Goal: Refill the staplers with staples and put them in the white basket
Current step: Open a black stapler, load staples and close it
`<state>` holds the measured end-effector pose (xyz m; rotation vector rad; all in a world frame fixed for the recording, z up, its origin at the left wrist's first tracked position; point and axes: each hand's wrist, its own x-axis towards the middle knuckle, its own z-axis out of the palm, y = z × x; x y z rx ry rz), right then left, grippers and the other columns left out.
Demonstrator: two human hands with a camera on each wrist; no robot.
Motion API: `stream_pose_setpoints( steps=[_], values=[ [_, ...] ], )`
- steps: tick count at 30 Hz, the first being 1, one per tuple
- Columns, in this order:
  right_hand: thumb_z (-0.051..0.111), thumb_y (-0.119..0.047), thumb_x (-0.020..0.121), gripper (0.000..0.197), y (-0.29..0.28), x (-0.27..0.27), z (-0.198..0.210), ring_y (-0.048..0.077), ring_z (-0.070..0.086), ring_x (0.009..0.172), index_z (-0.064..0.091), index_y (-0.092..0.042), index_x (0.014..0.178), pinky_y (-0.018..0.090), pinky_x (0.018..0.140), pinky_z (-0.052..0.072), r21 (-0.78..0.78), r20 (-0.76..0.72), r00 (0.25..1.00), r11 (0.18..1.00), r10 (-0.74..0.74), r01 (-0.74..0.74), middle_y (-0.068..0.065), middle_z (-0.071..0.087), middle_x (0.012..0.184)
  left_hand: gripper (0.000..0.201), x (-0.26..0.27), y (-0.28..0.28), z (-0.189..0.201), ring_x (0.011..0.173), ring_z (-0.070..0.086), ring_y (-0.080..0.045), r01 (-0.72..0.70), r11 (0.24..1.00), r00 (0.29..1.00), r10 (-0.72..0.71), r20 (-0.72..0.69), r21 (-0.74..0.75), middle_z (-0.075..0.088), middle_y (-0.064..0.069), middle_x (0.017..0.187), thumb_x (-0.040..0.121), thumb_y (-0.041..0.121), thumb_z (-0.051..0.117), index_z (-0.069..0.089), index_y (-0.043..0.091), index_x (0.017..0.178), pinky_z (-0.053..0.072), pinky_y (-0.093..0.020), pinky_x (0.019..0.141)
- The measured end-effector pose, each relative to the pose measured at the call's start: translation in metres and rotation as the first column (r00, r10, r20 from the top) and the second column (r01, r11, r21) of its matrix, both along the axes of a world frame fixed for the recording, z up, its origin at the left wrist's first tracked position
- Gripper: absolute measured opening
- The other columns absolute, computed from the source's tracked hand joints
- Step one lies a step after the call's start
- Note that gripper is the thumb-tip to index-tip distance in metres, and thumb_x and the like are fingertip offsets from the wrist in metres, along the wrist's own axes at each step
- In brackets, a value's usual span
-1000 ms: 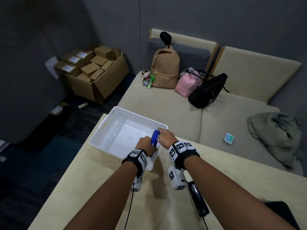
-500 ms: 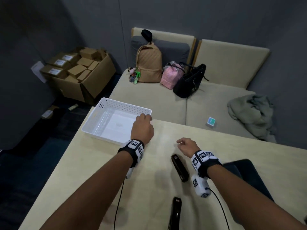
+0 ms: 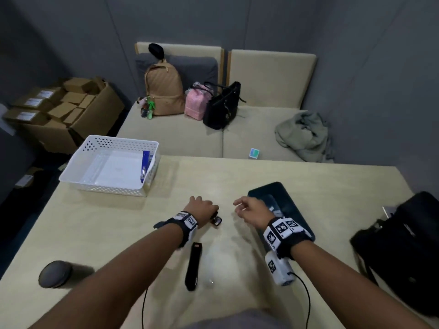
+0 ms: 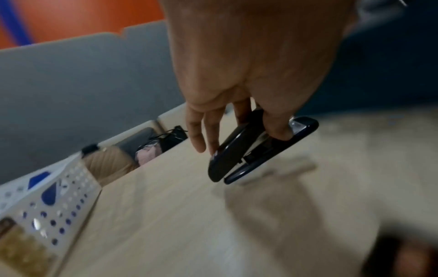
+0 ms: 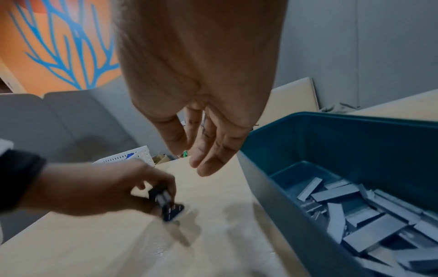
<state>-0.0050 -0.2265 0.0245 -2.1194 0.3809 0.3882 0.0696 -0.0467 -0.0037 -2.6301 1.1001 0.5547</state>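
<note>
My left hand [image 3: 202,207] grips a black stapler [image 4: 255,148] just above the table's middle; its end shows below the hand [image 3: 216,220]. In the right wrist view the same stapler [image 5: 169,208] sits in the left hand [image 5: 106,189]. My right hand [image 3: 249,207] hovers relaxed and holds nothing, beside a teal bin [image 5: 331,146] of staple strips [image 5: 369,215]. A second black stapler [image 3: 193,265] lies flat nearer to me. The white basket [image 3: 78,179] at the far left holds a blue stapler [image 3: 145,166].
A dark round object [image 3: 55,273] sits at the table's near left. A black bag [image 3: 403,248] stands at the right edge. Beyond the table is a beige sofa [image 3: 178,136] with bags and a grey cloth [image 3: 304,134]. Cardboard boxes [image 3: 66,108] stand on the floor at left.
The blue stapler was let go into the basket. My left hand came back from the basket and took hold of a black stapler; my right hand shifted toward the teal bin.
</note>
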Motion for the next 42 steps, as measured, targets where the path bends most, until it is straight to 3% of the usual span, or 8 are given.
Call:
stream_pose_setpoints(
  steps=[6, 13, 19, 25, 31, 37, 40, 42],
  values=[
    [0.073, -0.034, 0.08, 0.053, -0.016, -0.007, 0.014, 0.023, 0.069, 0.092, 0.052, -0.022, 0.127, 0.03, 0.077, 0.054, 0.166, 0.05, 0.993, 0.979, 0.109, -0.116, 0.003, 0.065, 0.115, 0.022, -0.002, -0.037, 0.074, 0.087, 0.063, -0.031, -0.05, 0.928, 0.998, 0.038, -0.04, -0.368, 0.069, -0.005, 0.097, 0.085, 0.035, 0.061, 0.058, 0.022, 0.103, 0.045, -0.034, 0.068],
    [0.056, 0.006, 0.089, 0.014, -0.042, -0.012, 0.037, 0.008, 0.065, 0.056, 0.066, -0.004, 0.092, 0.015, 0.056, 0.051, 0.314, 0.191, 0.981, 0.946, 0.014, -0.075, 0.011, 0.067, 0.071, 0.017, -0.002, -0.047, 0.112, 0.069, 0.057, -0.016, -0.246, 0.828, 0.961, 0.139, -0.24, -0.503, 0.065, 0.005, 0.075, 0.071, 0.022, 0.074, 0.063, 0.023, 0.082, 0.051, -0.032, 0.07],
    [0.066, -0.015, 0.089, 0.032, -0.05, -0.014, 0.058, 0.03, 0.072, 0.082, 0.061, -0.018, 0.121, 0.034, 0.077, 0.06, 0.541, 0.117, 0.993, 0.838, 0.005, -0.068, 0.015, 0.07, 0.091, 0.014, -0.024, -0.058, 0.12, 0.072, 0.065, -0.024, -0.059, 0.913, 0.993, 0.011, -0.119, -0.404, 0.072, -0.002, 0.075, 0.072, 0.022, 0.069, 0.064, 0.02, 0.085, 0.053, -0.034, 0.065],
    [0.069, -0.003, 0.085, 0.025, -0.049, -0.025, 0.036, 0.023, 0.075, 0.078, 0.067, 0.008, 0.107, 0.029, 0.078, 0.06, 0.478, 0.123, 0.992, 0.874, 0.038, -0.093, 0.019, 0.072, 0.093, 0.022, -0.027, -0.048, 0.113, 0.073, 0.058, -0.019, -0.167, 0.876, 0.977, 0.086, -0.194, -0.453, 0.067, 0.003, 0.08, 0.075, 0.022, 0.072, 0.06, 0.016, 0.092, 0.042, -0.027, 0.061],
    [0.069, 0.007, 0.08, 0.044, -0.051, -0.052, 0.018, 0.017, 0.069, 0.101, 0.066, -0.012, 0.12, 0.028, 0.096, 0.051, 0.295, 0.177, 0.981, 0.947, 0.079, -0.13, 0.004, 0.07, 0.11, 0.031, -0.016, -0.003, 0.097, 0.085, 0.072, -0.022, -0.638, 0.446, 0.754, 0.199, -0.626, -0.627, 0.074, -0.007, 0.095, 0.075, -0.01, 0.071, 0.052, 0.015, 0.074, 0.059, -0.034, 0.072],
    [0.059, 0.021, 0.078, 0.049, -0.035, -0.062, 0.015, 0.012, 0.064, 0.105, 0.065, -0.005, 0.119, 0.014, 0.088, 0.052, 0.4, 0.172, 0.985, 0.914, 0.006, -0.075, 0.004, 0.068, 0.115, 0.03, -0.028, 0.044, 0.048, 0.089, 0.063, -0.037, -0.952, -0.269, 0.163, -0.038, -0.986, -0.147, 0.062, -0.027, 0.102, 0.089, -0.02, 0.039, 0.046, 0.008, 0.08, 0.063, -0.038, 0.066],
    [0.057, 0.022, 0.08, 0.046, -0.027, -0.068, 0.005, 0.007, 0.067, 0.095, 0.066, -0.003, 0.117, 0.017, 0.083, 0.055, 0.451, 0.128, 0.992, 0.89, 0.005, -0.063, 0.002, 0.069, 0.108, 0.028, -0.035, 0.053, 0.023, 0.084, 0.061, -0.03, -0.955, -0.19, 0.213, 0.102, -0.972, -0.229, 0.06, -0.019, 0.097, 0.088, -0.018, 0.044, 0.05, 0.008, 0.081, 0.061, -0.033, 0.063],
    [0.057, 0.021, 0.081, 0.045, -0.02, -0.07, -0.004, 0.016, 0.068, 0.099, 0.068, -0.006, 0.115, 0.024, 0.089, 0.055, 0.433, 0.1, 0.995, 0.901, -0.012, -0.032, 0.005, 0.069, 0.111, 0.027, -0.032, 0.056, 0.008, 0.089, 0.058, -0.024, -0.805, 0.182, 0.587, 0.39, -0.71, -0.565, 0.059, -0.012, 0.104, 0.082, -0.012, 0.056, 0.06, 0.014, 0.086, 0.053, -0.031, 0.078]
  ],
)
